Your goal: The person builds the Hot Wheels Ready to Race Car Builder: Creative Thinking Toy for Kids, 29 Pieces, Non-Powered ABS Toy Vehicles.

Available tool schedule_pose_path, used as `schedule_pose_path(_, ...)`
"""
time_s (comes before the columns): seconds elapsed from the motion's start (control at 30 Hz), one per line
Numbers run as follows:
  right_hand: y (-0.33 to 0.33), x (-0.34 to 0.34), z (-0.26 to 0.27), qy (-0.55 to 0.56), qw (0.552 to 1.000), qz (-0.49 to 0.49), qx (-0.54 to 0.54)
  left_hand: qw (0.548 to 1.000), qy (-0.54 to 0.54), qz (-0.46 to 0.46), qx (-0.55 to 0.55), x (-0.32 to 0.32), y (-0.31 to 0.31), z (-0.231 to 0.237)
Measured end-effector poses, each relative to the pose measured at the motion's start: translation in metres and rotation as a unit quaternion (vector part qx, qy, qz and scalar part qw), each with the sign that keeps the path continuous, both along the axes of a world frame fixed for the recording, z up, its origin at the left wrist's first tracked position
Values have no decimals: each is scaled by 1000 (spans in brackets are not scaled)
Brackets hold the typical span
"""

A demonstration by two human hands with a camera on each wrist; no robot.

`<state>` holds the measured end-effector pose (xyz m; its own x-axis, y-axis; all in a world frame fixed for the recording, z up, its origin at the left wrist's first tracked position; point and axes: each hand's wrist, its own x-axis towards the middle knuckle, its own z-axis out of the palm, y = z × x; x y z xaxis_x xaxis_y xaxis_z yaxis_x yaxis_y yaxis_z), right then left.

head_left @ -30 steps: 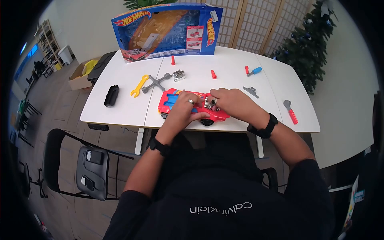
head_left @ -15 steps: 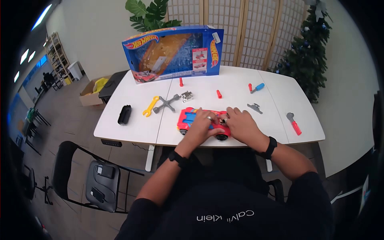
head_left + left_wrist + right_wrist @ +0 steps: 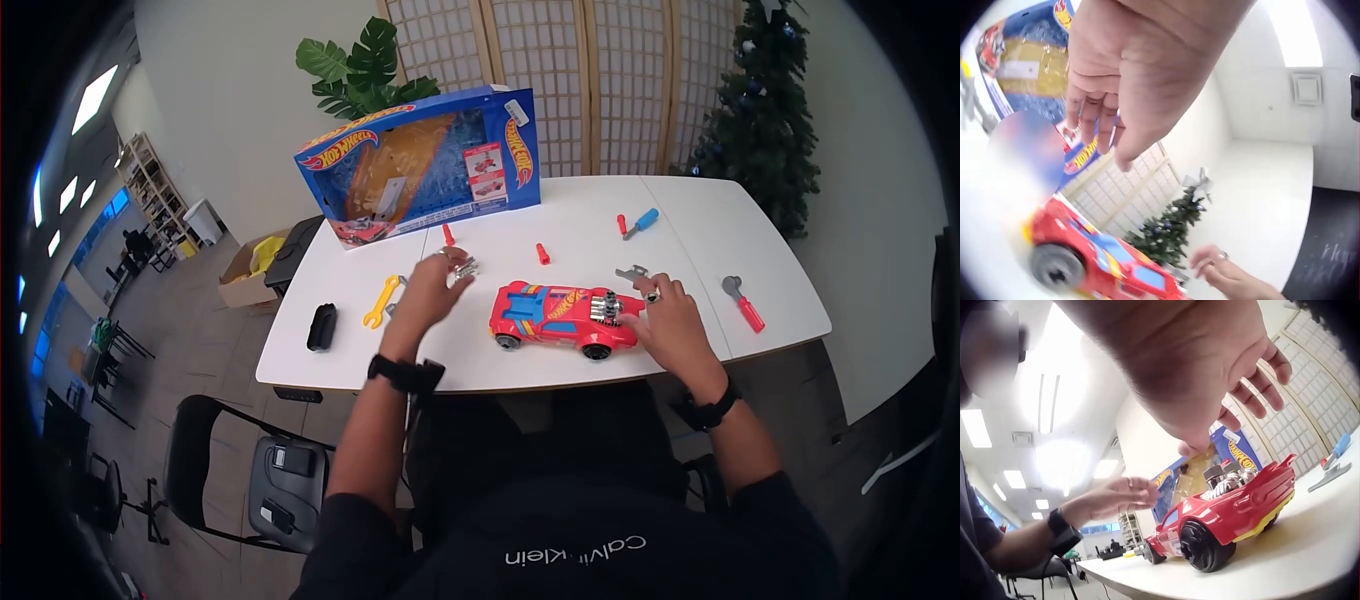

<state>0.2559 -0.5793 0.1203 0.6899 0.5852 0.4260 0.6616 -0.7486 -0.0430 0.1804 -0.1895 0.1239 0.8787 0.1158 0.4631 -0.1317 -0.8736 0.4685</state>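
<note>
The red toy car [image 3: 545, 318] stands on its wheels on the white table, a chrome engine [image 3: 606, 308] in its body near the right end. My right hand [image 3: 672, 330] hovers at the car's right end, fingers relaxed; the right wrist view shows this palm [image 3: 1210, 375] above the car [image 3: 1229, 506] with nothing in it. Left of the car, my left hand [image 3: 430, 300] reaches over the small chrome part [image 3: 465, 268], fingers loosely bent. In the left wrist view nothing shows in this hand [image 3: 1129, 75]; whether it touches the chrome part I cannot tell.
A Hot Wheels box [image 3: 425, 165] stands at the back. Around the table lie a yellow wrench [image 3: 380, 302], a black tray [image 3: 322, 327], red pieces [image 3: 543, 254], a blue-handled screwdriver [image 3: 641, 224], a grey part [image 3: 632, 272] and a red-handled tool [image 3: 744, 305]. A grey cross wrench is partly hidden.
Both hands have come off the car. The left hand has moved left to the chrome part, the right hand to the car's right end. The engine is now uncovered.
</note>
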Motion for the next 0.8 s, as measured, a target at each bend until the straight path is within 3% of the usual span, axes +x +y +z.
schedule_pose_path(0.07,-4,1,-6,78,996,10,40,995,60,46,71,24,38,-13)
schedule_pose_path(0.2,2,-4,-31,98,989,60,88,975,142,42,167,65,59,-22)
schedule_pose_path(0.3,3,-1,-41,73,987,89,114,977,147,-14,152,85,63,-21)
schedule_pose_path(0.37,3,4,-50,54,986,99,121,960,274,-6,65,97,65,-18)
schedule_pose_path(0.53,-1,10,-61,29,983,120,138,965,238,-8,108,97,33,15)
schedule_pose_path(0.6,-1,12,-68,24,982,117,147,985,145,-86,-23,92,10,41)
schedule_pose_path(0.63,-2,13,-71,15,981,120,153,985,149,-89,-20,86,-2,49)
schedule_pose_path(0.7,-3,14,-75,15,981,119,152,955,205,-200,-81,60,-27,50)
schedule_pose_path(0.8,-4,16,-76,12,980,123,155,943,242,-217,-64,36,-49,36)
